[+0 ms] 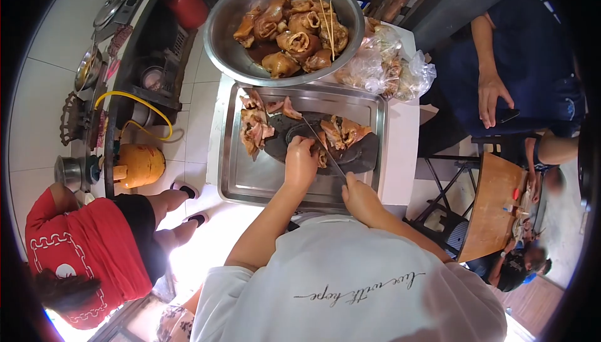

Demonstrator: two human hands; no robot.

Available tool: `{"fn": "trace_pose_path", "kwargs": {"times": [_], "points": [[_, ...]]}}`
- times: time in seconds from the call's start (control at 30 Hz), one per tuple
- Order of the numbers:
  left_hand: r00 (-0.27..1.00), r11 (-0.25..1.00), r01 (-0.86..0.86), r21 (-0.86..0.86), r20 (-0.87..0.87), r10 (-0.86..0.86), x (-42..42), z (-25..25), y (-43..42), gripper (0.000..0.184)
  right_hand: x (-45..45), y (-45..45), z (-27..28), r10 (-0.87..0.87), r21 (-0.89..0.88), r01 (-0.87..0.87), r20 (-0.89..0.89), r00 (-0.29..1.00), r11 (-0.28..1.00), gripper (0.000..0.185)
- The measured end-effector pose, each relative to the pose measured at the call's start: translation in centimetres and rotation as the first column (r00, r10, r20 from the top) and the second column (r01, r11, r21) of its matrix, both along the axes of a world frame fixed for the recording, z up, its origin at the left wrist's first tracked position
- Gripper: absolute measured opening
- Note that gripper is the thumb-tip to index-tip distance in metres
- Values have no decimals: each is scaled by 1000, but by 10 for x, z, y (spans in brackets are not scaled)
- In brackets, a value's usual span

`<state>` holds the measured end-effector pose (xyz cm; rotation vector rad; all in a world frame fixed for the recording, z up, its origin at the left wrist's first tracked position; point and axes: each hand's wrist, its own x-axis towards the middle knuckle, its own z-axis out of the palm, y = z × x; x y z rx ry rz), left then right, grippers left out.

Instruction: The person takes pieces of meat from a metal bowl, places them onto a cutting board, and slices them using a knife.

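Note:
My right hand [362, 199] is closed round the handle of a knife [323, 146], whose long thin blade slants up and left over the dark cutting board [357, 161]. Beside the blade, my left hand [301, 161] has its fingers curled on a small piece of meat [322, 158], mostly hidden by the fingers. Right of the blade lies a larger chunk of browned meat [345, 133]. Cut pieces of meat [255, 130] are heaped on the board's left side and the tray. Under the board is a rectangular metal tray [230, 176].
Beyond the tray stands a large steel bowl [216, 41] of browned meat with wooden sticks [327, 29]. Plastic bags [391, 66] lie at its right. A person in red [94, 254] is at left, near a yellow gas cylinder [141, 165]. Another person's hand [494, 98] holds a phone.

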<state>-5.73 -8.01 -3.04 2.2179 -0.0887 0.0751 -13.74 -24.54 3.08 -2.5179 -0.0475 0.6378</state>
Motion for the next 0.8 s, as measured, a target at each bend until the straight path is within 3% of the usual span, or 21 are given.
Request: {"fn": "trace_pose_path", "kwargs": {"times": [0.2,0.3,0.37,0.4,0.47,0.5,0.57,0.8], "points": [[999,1000,21,-4,33,-21,2,4,1,19,39,23,-26,-32,67,28,57,998,997,18],[988,998,-20,56,152,11,-6,13,-1,29,32,17,-22,-32,74,28,54,998,997,18],[947,961,-208,184,284,150,-12,23,-3,39,15,3,-22,-34,70,30,54,998,997,18],[946,959,-213,184,285,156,-11,19,0,39,4,-8,-24,-27,52,24,62,998,998,18],[972,989,-150,-3,-185,147,-12,5,9,43,-8,-23,-24,-13,37,11,67,998,999,18],[970,988,-155,0,-188,152,-13,6,9,43,-12,-28,-18,-37,13,36,42,998,999,19],[938,971,-155,-182,-337,86,-10,8,8,40,-12,-29,-8,-66,-8,66,20,998,998,21],[934,946,-199,-254,-342,105,-10,9,-4,39,-10,-19,19,9,13,-9,-8,1000,1000,20]]}}
